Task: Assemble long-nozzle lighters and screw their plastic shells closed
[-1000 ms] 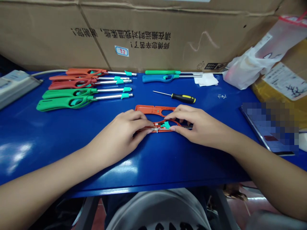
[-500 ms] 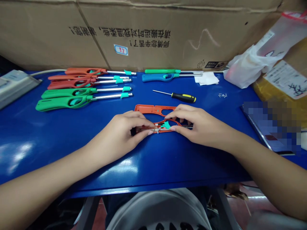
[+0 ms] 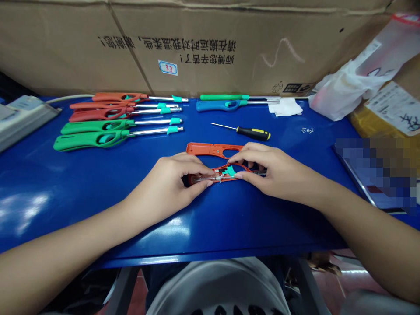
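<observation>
An opened orange lighter half [image 3: 219,174] with a teal trigger and inner parts lies on the blue table [image 3: 229,218]. My left hand [image 3: 172,183] pinches its left end, fingers curled. My right hand [image 3: 267,168] pinches the right part by the teal trigger. The other orange shell half [image 3: 210,149] lies just behind them, flat on the table.
Several finished long lighters, orange [image 3: 108,106] and green [image 3: 98,133], lie in a row at the back left. A green and a blue lighter [image 3: 226,104] lie at the back centre, with a black-and-yellow screwdriver [image 3: 249,131] in front. Cardboard boxes [image 3: 210,48] wall the back; bags [image 3: 348,87] stand at the right.
Both hands stay on the opened lighter half; my left fingers have shifted slightly along its left end. The view has drifted a little.
</observation>
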A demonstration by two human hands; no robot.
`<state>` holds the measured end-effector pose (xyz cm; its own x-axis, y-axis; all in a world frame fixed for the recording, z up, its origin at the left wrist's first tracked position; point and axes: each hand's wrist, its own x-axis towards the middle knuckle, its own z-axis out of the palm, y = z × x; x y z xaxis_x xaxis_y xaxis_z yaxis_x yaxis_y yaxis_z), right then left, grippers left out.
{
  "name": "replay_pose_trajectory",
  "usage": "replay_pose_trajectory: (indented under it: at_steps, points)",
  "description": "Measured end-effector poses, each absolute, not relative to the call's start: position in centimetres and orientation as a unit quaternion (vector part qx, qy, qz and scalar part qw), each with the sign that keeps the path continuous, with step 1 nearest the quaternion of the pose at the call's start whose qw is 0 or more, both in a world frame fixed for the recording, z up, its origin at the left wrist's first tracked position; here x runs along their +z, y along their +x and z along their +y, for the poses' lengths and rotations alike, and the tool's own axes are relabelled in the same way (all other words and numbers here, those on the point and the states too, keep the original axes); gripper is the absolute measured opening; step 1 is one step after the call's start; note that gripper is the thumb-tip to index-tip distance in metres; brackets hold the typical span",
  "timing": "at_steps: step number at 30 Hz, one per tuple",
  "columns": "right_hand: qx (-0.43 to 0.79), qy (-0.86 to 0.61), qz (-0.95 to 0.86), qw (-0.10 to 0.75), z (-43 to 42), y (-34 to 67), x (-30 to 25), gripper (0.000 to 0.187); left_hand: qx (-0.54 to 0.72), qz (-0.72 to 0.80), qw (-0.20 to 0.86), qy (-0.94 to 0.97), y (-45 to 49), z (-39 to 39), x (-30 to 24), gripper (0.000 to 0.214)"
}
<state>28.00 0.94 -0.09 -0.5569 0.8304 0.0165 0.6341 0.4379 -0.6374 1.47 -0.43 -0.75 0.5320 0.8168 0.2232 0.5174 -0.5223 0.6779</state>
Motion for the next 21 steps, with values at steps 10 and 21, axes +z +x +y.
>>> replay_pose_trajectory:
  at_steps: [10, 21]
  points:
    - [0.291, -0.443, -0.831, 0.170, 0.90, 28.12, -0.18, 0.024, 0.277, 0.366, 0.229, 0.858, 1.21, -0.29, -0.65, 0.013]
    - [0.299, -0.446, -0.827, 0.168, 0.84, 28.22, -0.23, 0.025, 0.256, 0.372, 0.178, 0.874, 1.18, -0.10, -0.18, 0.007]
